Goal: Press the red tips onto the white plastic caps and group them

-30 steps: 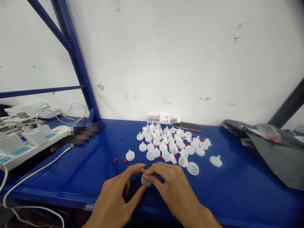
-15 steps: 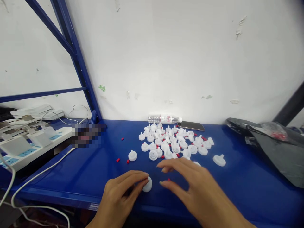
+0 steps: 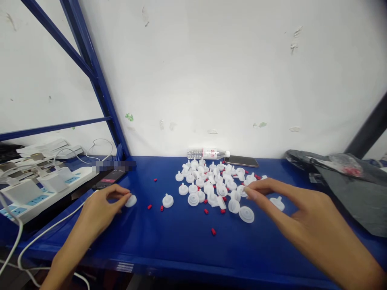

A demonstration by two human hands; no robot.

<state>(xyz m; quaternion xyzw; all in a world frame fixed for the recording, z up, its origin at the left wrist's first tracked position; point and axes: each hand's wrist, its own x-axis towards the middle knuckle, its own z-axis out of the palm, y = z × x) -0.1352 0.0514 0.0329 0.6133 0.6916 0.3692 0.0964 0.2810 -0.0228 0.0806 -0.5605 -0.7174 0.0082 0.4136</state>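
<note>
My left hand (image 3: 113, 199) is at the left of the blue table, its thumb and forefinger pinching a round white plastic cap (image 3: 131, 201) at the tabletop. At the right edge of a heap of similar white caps (image 3: 208, 187), my right hand (image 3: 272, 197) has its thumb and forefinger closed together on a cap (image 3: 241, 191); the part between the fingertips is hidden. Many caps have a thin spout. Several small red plugs (image 3: 213, 232) lie among and in front of them. One spouted cap (image 3: 167, 200) stands apart, left of the heap.
Behind the heap lie a clear water bottle (image 3: 208, 153) and a phone (image 3: 241, 161). A grey plastic bag (image 3: 359, 193) covers the right side. On the left are a power strip (image 3: 33, 197) with chargers, white cables (image 3: 45, 233) and a dark phone (image 3: 111, 177), beside a blue frame post (image 3: 99, 88).
My left hand has carried its cap from the front middle to the left. My right hand has moved right, and its parted fingers have closed at the heap's edge.
</note>
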